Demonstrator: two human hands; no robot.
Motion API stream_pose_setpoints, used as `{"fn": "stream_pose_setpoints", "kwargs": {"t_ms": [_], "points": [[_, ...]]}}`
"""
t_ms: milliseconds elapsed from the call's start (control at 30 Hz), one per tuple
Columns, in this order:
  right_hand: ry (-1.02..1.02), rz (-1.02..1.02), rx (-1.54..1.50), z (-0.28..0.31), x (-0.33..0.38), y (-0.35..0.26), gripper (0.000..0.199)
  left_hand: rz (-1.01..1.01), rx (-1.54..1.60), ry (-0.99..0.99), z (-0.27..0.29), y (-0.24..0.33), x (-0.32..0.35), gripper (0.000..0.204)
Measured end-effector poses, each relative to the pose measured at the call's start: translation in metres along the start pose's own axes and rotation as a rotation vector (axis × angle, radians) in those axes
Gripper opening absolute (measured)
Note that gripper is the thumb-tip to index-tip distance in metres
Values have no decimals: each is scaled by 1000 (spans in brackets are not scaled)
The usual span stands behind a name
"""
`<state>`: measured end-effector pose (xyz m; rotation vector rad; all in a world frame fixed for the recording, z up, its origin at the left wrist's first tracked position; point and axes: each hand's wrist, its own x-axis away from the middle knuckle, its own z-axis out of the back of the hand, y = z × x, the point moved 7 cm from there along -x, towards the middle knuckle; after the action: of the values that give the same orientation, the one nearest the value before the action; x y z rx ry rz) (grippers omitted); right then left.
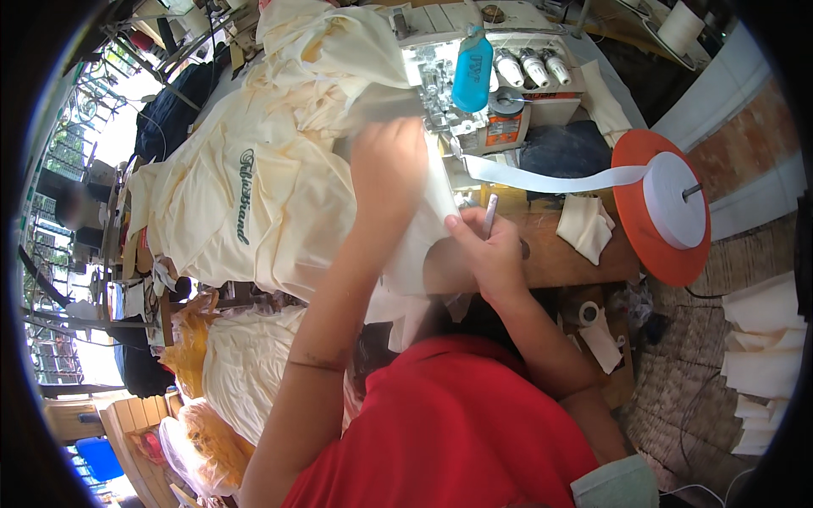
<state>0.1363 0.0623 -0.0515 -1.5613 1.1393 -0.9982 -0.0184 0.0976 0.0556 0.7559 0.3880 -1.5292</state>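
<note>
Cream fabric (288, 182) with dark lettering lies in a large heap over the left and middle of the worktable. My left hand (388, 173) is over the fabric, in front of the sewing machine, smeared by motion; its fingers cannot be made out. My right hand (494, 250) is closed, thumb and fingers pinching a fabric edge near the table's front. A short whitish stick-like piece (490, 215) stands up from between its fingers; its kind is unclear. Behind both hands, the overlock sewing machine (449, 102) has its needle area brightly lit.
White tape (555, 176) runs from a roll (675, 201) on an orange disc (628, 161) to the machine. A blue tag-like piece (472, 72) hangs before the machine. A folded cream scrap (586, 229) lies on the wooden table edge (550, 262). Cream pieces (765, 339) are stacked at right.
</note>
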Motion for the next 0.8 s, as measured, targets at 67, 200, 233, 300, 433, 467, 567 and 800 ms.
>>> {"fn": "stream_pose_setpoints", "kwargs": {"t_ms": [67,200,233,300,433,467,567,800], "points": [[-7,-34,-20,0,3,-2,17,1,-27,53,5,11,15,25],[-37,-27,-13,0,4,-6,15,45,-28,48,-3,9,24,37],[-40,-37,1,0,4,-5,16,43,-26,53,-3,9,24,37],[-44,-56,25,1,3,-5,16,37,-25,63,-1,10,23,37],[-40,-56,11,1,5,-8,17,59,-6,38,-1,10,21,37],[-46,-59,26,1,3,-7,17,72,3,30,0,9,19,38],[-46,-96,88,7,8,-7,17,86,8,-14,2,13,22,40],[-40,-113,128,30,30,-3,16,22,64,-41,10,41,44,43]]}}
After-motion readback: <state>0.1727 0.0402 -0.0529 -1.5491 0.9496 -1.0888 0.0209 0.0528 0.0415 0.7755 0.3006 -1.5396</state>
